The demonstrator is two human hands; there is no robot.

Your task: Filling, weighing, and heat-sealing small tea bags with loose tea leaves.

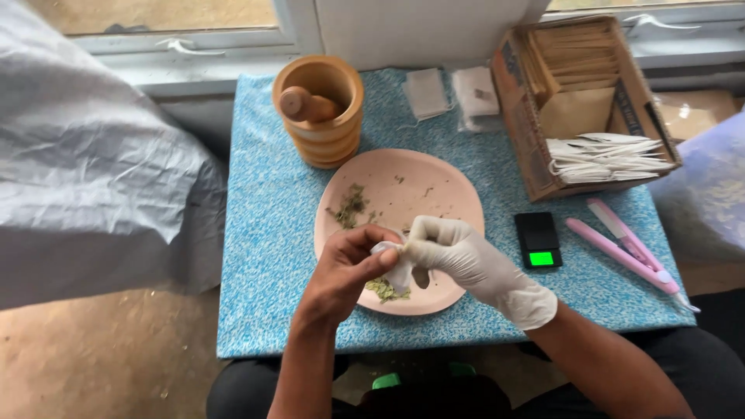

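White latex covers the right hand (pixel 454 252), which reaches in from the near right with the forearm angled up toward the middle of the table; the left hand (pixel 345 271) is bare and comes up from the near edge with its wrist bent inward. Both meet over the near part of a pink plate (pixel 434 182), fingertips pressed together in a pinch on a small white filter bag (pixel 397 268) that hangs between them just above a little heap of green dried herb (pixel 386 290). More herb (pixel 351 206) lies scattered on the plate's left side. How far the bag's mouth gapes is hidden by the gloved fingers, and its contents cannot be made out. Both elbows are cut off by the near edge of the view.
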